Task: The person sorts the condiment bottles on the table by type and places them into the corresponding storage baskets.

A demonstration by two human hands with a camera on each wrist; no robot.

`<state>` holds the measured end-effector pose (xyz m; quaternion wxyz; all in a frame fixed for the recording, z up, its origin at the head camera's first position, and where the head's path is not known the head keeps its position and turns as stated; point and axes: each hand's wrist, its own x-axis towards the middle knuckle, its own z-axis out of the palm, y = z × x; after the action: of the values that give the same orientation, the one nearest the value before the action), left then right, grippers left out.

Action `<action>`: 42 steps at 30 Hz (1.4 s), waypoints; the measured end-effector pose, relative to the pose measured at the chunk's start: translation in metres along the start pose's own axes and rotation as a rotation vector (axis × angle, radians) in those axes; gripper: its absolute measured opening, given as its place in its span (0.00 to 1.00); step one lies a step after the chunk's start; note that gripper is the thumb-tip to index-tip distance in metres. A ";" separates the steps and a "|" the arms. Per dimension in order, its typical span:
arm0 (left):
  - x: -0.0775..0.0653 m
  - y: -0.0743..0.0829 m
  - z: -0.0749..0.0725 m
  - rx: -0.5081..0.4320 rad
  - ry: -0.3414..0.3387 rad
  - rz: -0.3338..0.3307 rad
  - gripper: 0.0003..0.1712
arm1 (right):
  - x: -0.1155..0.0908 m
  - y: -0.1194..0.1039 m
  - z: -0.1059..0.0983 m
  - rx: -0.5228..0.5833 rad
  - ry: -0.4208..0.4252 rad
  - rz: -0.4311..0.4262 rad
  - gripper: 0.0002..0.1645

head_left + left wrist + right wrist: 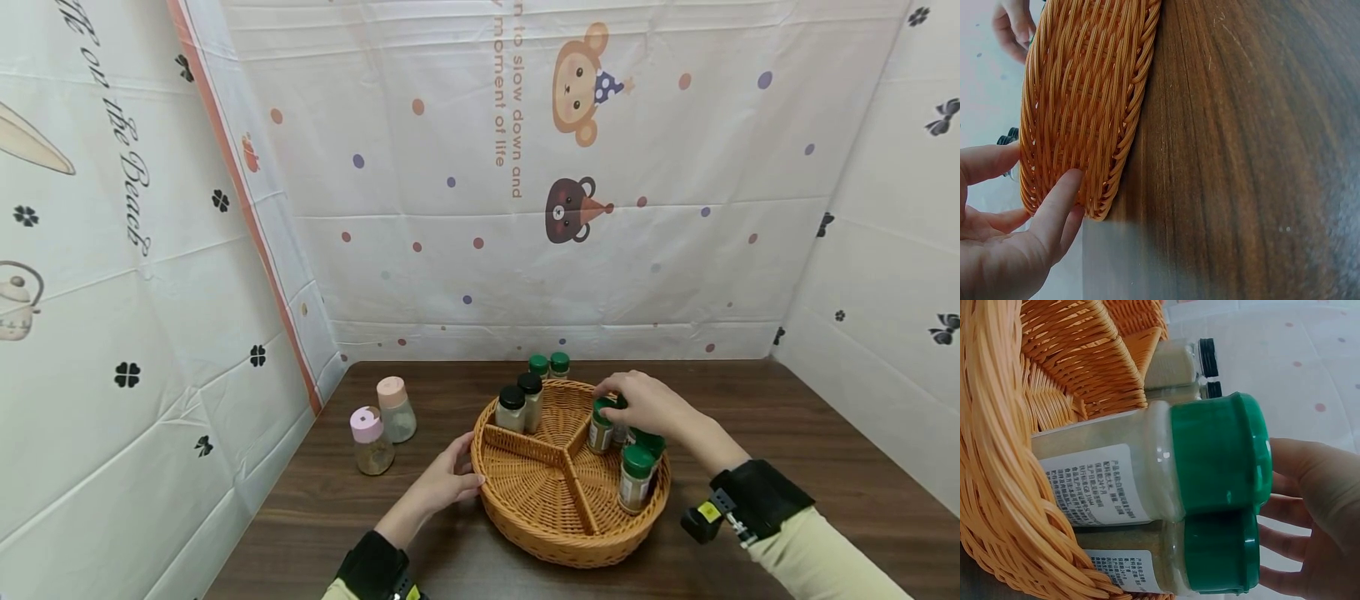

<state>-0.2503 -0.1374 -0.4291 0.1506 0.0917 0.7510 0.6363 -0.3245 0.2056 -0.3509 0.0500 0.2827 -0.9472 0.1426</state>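
Note:
My left hand (446,479) rests against the left side of a round wicker basket (1085,106), its fairly straight fingers touching the rim and outer wall. Over the basket's right compartment, my right hand (648,406) pinches the green cap of a spice jar (600,435) between thumb and fingers. Other green-capped spice jars stand in the same compartment, among them a front jar (635,487), large in the right wrist view with its white label (1100,487). Two black-capped jars (512,410) stand in the back left compartment. Wicker dividers (525,447) part the basket into three.
Left of the basket, a pink-capped jar (396,408) and a lilac-capped jar (371,442) stand on the dark wooden table (322,517). Two more green-capped jars (538,364) stand behind the basket. White printed cloth (420,283) hangs around the table's back and sides.

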 end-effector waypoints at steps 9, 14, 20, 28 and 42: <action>-0.001 0.000 -0.001 -0.006 0.003 -0.006 0.44 | 0.001 -0.003 -0.004 0.024 0.020 0.009 0.18; -0.001 0.000 -0.002 -0.003 -0.002 0.001 0.44 | 0.002 -0.005 -0.006 0.045 0.028 0.012 0.17; 0.001 -0.001 -0.002 -0.001 0.002 -0.001 0.44 | 0.006 -0.007 -0.009 0.033 0.049 0.001 0.16; 0.001 -0.002 -0.003 -0.003 0.003 -0.008 0.44 | 0.014 -0.010 -0.013 0.035 0.056 -0.020 0.18; 0.001 -0.001 -0.002 0.009 0.003 -0.013 0.44 | 0.035 -0.013 -0.021 0.054 0.049 -0.003 0.18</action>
<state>-0.2520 -0.1387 -0.4302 0.1530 0.0864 0.7548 0.6320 -0.3461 0.1830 -0.3214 0.0655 0.2818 -0.9411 0.1750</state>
